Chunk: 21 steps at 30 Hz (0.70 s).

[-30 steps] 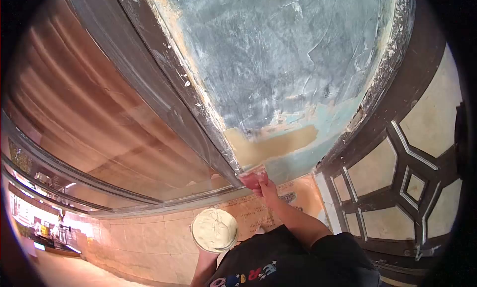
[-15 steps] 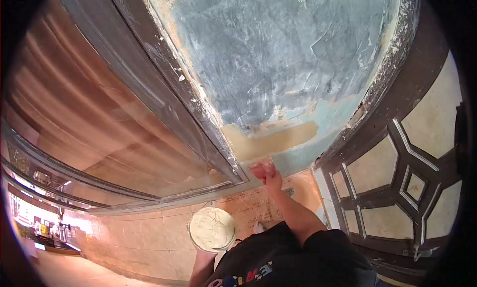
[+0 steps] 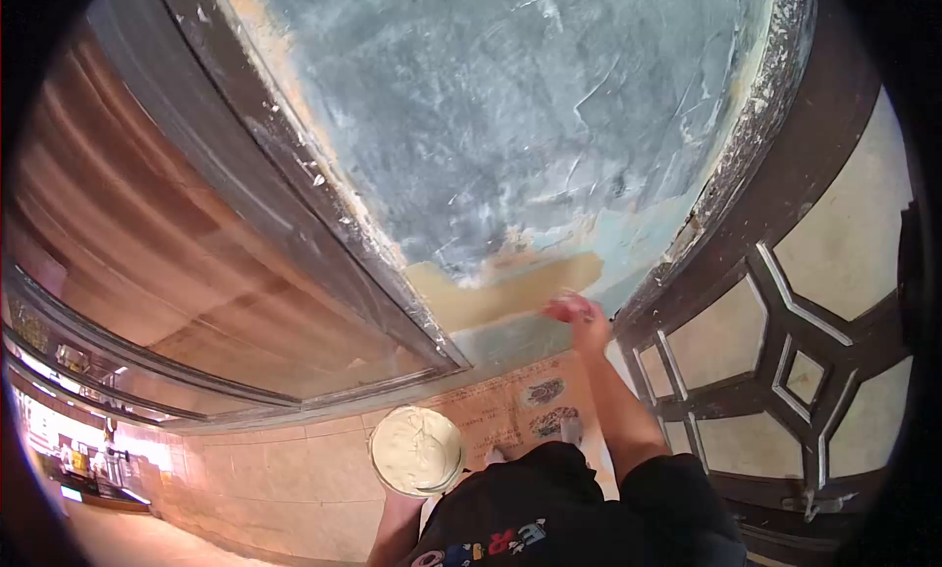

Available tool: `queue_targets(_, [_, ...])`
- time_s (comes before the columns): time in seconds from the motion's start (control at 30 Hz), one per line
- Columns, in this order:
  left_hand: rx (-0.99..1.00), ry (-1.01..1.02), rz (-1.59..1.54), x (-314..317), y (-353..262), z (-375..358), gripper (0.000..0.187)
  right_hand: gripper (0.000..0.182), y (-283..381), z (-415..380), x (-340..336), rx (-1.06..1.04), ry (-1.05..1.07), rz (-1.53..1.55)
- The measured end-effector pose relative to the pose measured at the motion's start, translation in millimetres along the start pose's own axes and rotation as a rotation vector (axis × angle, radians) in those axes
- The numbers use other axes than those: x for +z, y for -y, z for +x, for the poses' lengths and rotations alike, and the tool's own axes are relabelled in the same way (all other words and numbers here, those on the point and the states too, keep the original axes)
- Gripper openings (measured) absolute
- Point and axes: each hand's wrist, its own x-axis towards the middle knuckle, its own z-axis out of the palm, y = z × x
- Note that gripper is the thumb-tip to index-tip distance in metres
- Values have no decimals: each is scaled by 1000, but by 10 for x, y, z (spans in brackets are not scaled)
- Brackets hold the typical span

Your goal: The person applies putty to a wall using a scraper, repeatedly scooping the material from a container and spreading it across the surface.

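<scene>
The right hand grips a flat red scraper — blurred, further right than before — below a smooth tan smear on the mottled blue-grey wall; the left hand clasps a round tub of cream paste from beneath

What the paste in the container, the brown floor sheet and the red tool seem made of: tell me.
Paste: probably putty or filler, off-white and fairly matte, with creases across its thick surface.
Floor sheet: likely cardboard, dull brown, with printed lettering and dark printed patches.
Red tool: perhaps plastic or rubber from its colour; motion blur hides the finish.
</scene>
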Motion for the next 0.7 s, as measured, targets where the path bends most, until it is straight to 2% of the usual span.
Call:
queue_targets(0.03, [123,-10,368,-35,80,26,56,33,-280,58,-234,44,-46,-189])
queue_targets(0.07, [-3,0,-142,95,62,70,58,36,-515,79,-433,87,-95,-375])
queue_targets(0.1, [2,6,-147,253,47,107,58,35,-661,33,-586,96,-87,-344])
queue_targets(0.13, [41,-3,-16,419,38,127,59,34,-742,-15,-686,107,-76,-311])
queue_targets(0.2, [118,-37,247,678,58,167,62,35,-290,-182,-948,392,186,-12])
queue_targets(0.23, [121,-45,244,722,95,231,62,35,-307,-276,-957,390,195,-13])
queue_targets(0.3, [-53,-17,-339,792,188,387,56,28,-338,-404,-980,487,342,255])
queue_targets(0.33, [-69,-28,-343,943,185,417,57,28,-235,-385,-946,482,352,253])
queue_targets(0.37, [30,-43,101,831,328,478,60,24,-41,-363,-913,506,405,302])
queue_targets(0.43, [-162,-39,-491,1298,218,592,60,21,207,-251,-864,529,467,349])
queue_targets(0.5, [-149,-2,-546,1514,253,718,65,24,392,-7,-802,210,642,310])
queue_targets(0.53, [-144,32,-597,1582,289,750,71,24,595,118,-813,206,647,308])
queue_targets(0.6, [-140,18,-629,1578,421,859,72,29,1138,375,-930,-60,664,186])
queue_targets(0.63, [-141,4,-655,1584,471,904,74,29,1348,502,-992,-65,670,185])
queue_targets(0.7, [-139,34,-671,1654,534,929,75,29,1621,686,-1096,-230,783,158])
